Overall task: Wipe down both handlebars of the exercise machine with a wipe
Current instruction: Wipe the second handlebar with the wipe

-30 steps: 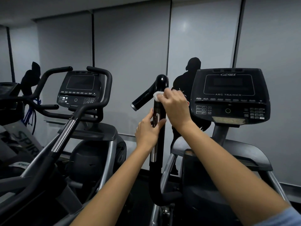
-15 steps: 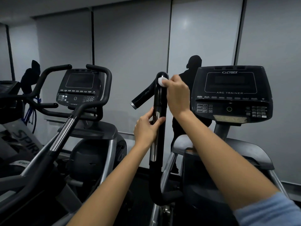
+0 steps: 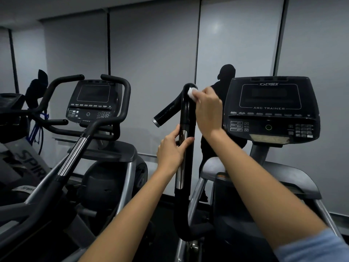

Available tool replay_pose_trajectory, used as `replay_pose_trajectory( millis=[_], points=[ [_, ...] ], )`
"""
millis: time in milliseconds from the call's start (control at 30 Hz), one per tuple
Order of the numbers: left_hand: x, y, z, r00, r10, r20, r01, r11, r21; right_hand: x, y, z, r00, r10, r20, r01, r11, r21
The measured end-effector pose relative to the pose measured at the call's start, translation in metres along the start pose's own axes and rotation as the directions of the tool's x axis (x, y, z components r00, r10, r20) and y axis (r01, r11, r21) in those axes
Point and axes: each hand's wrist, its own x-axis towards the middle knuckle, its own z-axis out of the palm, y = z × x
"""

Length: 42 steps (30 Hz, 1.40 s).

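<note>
The handlebar [image 3: 186, 112] under my fingers is glossy black, smooth, with a polished chrome metal strip [image 3: 181, 163] lower down. My wipe [image 3: 191, 93] looks soft, white and matt; the console [image 3: 272, 108] is matt black plastic.

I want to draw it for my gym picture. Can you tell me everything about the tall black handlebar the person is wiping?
The handlebar is a glossy black upright bar, rounded at the top, with a short branch grip angling down-left that ends in a silver cap. A shiny metal strip runs along its middle. Its bottom curves right toward the machine. The left hand grips the middle; the right hand presses a small white wipe against the top.
</note>
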Motion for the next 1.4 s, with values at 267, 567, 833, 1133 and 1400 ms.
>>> replay_pose_trajectory(
  millis=[267, 567, 833, 1133, 1400],
  points=[
    [-0.001, -0.002, 0.001, 1.0, -0.004, 0.003, 0.004, 1.0, 0.014, 0.004, -0.006, -0.001, 0.984, -0.162, 0.068, 0.172, 0.971, -0.168],
    [0.0, 0.001, -0.001, 1.0, 0.014, 0.012, -0.015, 1.0, 0.027, 0.017, -0.008, -0.008, 0.908, -0.364, 0.208, 0.419, 0.77, -0.482],
    [0.001, -0.002, 0.0, 1.0, -0.002, 0.001, 0.002, 1.0, -0.003, 0.003, -0.006, -0.009, 0.907, -0.371, 0.198, 0.419, 0.838, -0.349],
    [0.0, -0.007, 0.001, 1.0, 0.013, 0.009, -0.013, 0.998, -0.065, 0.055, 0.002, 0.002, 0.955, -0.179, 0.236, 0.236, 0.941, -0.242],
    [-0.002, -0.005, 0.0, 0.999, 0.038, 0.006, -0.037, 0.995, -0.09, 0.044, -0.01, -0.011, 0.949, -0.127, 0.289, 0.204, 0.946, -0.253]
  ],
)
